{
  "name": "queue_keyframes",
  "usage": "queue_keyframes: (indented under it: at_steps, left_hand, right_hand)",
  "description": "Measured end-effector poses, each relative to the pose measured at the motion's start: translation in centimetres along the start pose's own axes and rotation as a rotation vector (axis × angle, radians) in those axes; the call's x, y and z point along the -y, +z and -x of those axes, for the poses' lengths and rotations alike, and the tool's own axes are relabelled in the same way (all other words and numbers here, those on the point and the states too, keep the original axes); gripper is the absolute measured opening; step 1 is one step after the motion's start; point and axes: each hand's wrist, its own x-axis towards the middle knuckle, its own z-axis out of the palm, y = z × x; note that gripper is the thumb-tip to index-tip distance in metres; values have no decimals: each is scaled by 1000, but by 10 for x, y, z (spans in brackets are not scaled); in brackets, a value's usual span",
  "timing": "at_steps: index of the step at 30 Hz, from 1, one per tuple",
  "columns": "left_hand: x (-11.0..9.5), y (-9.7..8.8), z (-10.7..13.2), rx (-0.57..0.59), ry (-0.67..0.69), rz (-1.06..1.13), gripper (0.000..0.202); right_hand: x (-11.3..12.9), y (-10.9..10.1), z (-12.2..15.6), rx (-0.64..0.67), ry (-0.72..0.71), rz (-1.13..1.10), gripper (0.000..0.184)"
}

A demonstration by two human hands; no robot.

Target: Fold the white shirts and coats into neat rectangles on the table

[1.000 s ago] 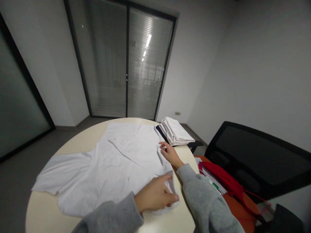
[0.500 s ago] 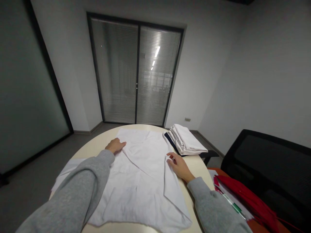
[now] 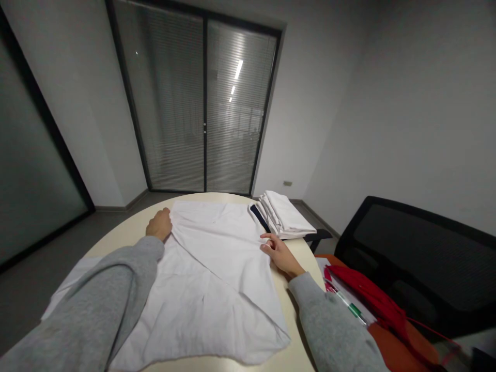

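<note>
Garment [image 3: 209, 268], white, lying partly folded across round desk [image 3: 116, 235]: left hand [image 3: 159, 225] curling loosely on its 10 o'clock edge, right hand [image 3: 279, 251] resting spread-fingered at 2 o'clock; folding seemingly midway, next fold likely needing both edges gripped.

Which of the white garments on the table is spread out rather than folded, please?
The shirt under both hands: the left hand and right hand rest on its edges. The others sit folded in a stack at the far right edge.
</note>
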Motion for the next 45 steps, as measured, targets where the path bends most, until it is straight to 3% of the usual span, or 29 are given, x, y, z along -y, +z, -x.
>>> queue_keyframes:
  at_steps: [4,7,9,13,15,17,20,26,33,37,42,45]
  left_hand:
    - [-12,-7,2,-56,44,-28,48]
    - [-44,-27,31,-65,183,-75,47]
    - [-77,-39,80,40,472,-84,35]
    - [-151,-41,215,254,1122,3,20]
    - [-177,-30,269,211,1290,26,25]
    - [-195,-17,297,101,1357,19,23]
    - [-206,0,303,16,1418,-5,15]
    - [-197,12,296,44,1538,89,13]
    - [-189,8,295,263,1410,154,12]
    - [-186,-1,294,413,1398,309,28]
    - [-183,-2,294,627,1420,499,56]
    - [-183,0,295,607,1383,510,55]
  right_hand:
    - [-1,2,2,-15,-10,-26,46]
    - [-3,3,1,-39,-18,-2,42]
    - [-4,4,0,-57,-23,23,39]
    - [-7,5,-2,-69,-27,71,38]
    - [-9,4,-1,-67,-26,98,38]
    - [-10,3,0,-67,-27,131,40]
    - [-11,3,3,-71,-36,193,40]
    - [-6,4,2,-44,-77,261,32]
    - [-9,-8,0,-74,-38,240,39]
    - [-7,-6,3,-130,1,296,41]
    - [0,-2,9,-108,9,354,25]
    - [-1,-8,9,-74,15,316,30]
